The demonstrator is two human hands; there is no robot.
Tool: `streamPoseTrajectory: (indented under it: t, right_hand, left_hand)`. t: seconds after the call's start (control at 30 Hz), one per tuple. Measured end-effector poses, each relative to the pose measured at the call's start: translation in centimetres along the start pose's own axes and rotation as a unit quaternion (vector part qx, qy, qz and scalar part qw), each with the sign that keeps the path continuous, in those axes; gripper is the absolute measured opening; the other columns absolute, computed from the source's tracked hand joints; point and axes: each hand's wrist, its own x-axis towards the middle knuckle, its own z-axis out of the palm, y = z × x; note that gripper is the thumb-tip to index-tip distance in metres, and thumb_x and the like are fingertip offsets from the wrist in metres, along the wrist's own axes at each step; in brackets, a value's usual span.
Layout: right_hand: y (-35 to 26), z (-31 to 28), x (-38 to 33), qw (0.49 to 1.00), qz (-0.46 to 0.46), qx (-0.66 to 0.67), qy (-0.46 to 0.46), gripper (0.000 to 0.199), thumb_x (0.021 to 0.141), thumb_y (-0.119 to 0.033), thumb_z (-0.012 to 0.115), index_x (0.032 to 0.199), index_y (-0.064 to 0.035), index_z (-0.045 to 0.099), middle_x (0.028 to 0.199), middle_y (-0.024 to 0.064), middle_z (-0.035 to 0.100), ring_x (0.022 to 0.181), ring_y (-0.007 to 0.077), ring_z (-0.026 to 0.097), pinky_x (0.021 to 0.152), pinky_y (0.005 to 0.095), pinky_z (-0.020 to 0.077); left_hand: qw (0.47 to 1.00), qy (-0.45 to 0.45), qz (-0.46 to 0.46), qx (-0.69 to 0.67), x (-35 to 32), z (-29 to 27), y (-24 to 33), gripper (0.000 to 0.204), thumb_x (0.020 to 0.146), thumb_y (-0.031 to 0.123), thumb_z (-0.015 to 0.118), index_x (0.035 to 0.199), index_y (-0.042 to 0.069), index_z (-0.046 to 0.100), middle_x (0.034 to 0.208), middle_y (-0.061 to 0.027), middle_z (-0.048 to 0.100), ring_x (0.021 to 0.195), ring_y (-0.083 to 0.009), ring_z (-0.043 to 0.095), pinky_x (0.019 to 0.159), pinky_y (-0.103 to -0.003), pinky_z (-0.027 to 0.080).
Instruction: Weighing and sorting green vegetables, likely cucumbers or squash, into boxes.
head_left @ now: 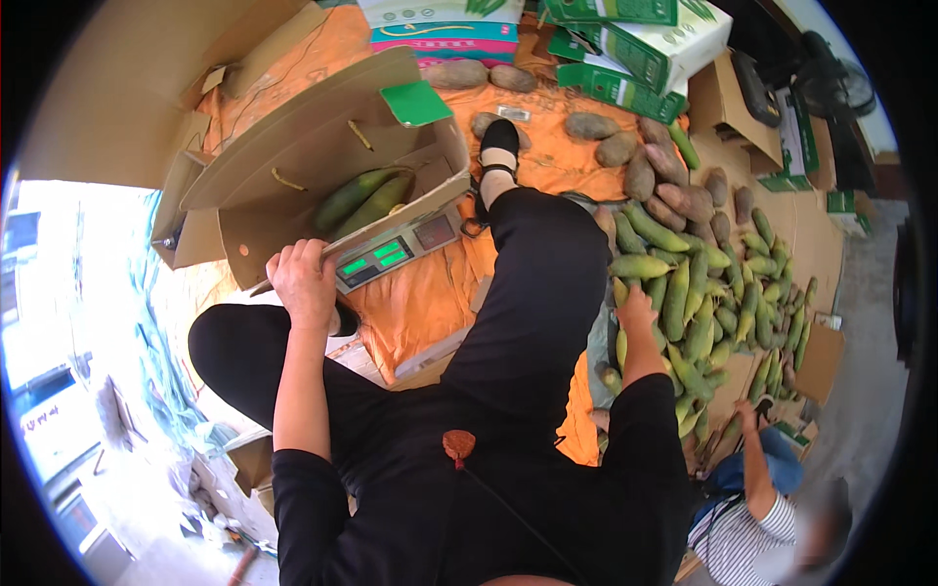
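My left hand (303, 281) has its fingers curled over the near rim of an open cardboard box (264, 234). Inside that box lie long green radishes (363, 200), partly hidden by its wall. The box rests by a weighing scale (376, 262) with lit green displays. On my right, my right hand (637, 311) reaches into the near left side of a big heap of green radishes (699, 293). Its fingers are closed around a green radish (620, 291), which the hand mostly covers.
Brown, potato-like tubers (640, 176) lie beyond the heap on an orange sheet (410, 327). Green-and-white cartons (625, 59) and a pink-blue carton (449, 41) stand at the back. Another person (747, 518) in a striped top reaches toward the heap from the lower right.
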Motion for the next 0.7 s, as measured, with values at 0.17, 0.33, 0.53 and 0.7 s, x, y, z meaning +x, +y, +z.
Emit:
streamPoseTrajectory:
  t: [0.17,0.33,0.53,0.7]
  right_hand:
    - [-0.7,1.4,0.0,0.993,0.015,-0.107,-0.038,0.064,0.075,-0.032,0.075,0.13,-0.0175,0.044,0.132,0.0029,0.045,0.127,0.0253,0.04,0.096,0.0514,0.0391]
    - [-0.5,2.9,-1.1,0.992,-0.01,-0.123,-0.008,0.036,0.084,-0.017,0.063,0.117,-0.0176,0.052,0.122,0.0032,0.051,0.118,0.0248,0.046,0.091,0.0495,0.0407]
    - [1.5,0.8,-1.9,0.999,-0.014,-0.032,0.016,0.059,0.074,-0.029,0.074,0.127,-0.0165,0.049,0.127,0.0045,0.05,0.122,0.0249,0.044,0.094,0.0518,0.0403]
    - [2.9,-2.6,-1.9,0.933,-0.082,0.331,0.114,0.05,0.08,-0.019,0.07,0.124,-0.0043,0.052,0.119,0.0105,0.057,0.106,0.0282,0.055,0.09,0.0385,0.0438]
  left_hand:
    - [1.0,-0.001,-0.001,-0.006,0.0,0.0,-0.2,0.014,0.069,0.016,0.071,0.078,0.011,0.061,0.076,-0.0029,0.06,0.079,-0.024,0.057,0.08,-0.039,0.04]
    - [1.0,-0.006,-0.003,-0.016,0.1,0.0,-0.3,0.016,0.067,0.015,0.072,0.078,0.012,0.061,0.076,-0.0021,0.059,0.079,-0.0232,0.057,0.081,-0.039,0.04]
    - [1.0,0.006,-0.002,-0.02,0.1,0.1,-0.6,0.017,0.066,0.015,0.072,0.077,0.012,0.06,0.075,-0.0008,0.058,0.08,-0.0217,0.057,0.081,-0.039,0.04]
    - [0.999,0.019,-0.001,-0.027,-0.1,0.3,-0.9,0.016,0.066,0.016,0.072,0.076,0.012,0.059,0.075,-0.0007,0.057,0.08,-0.0212,0.056,0.081,-0.039,0.039]
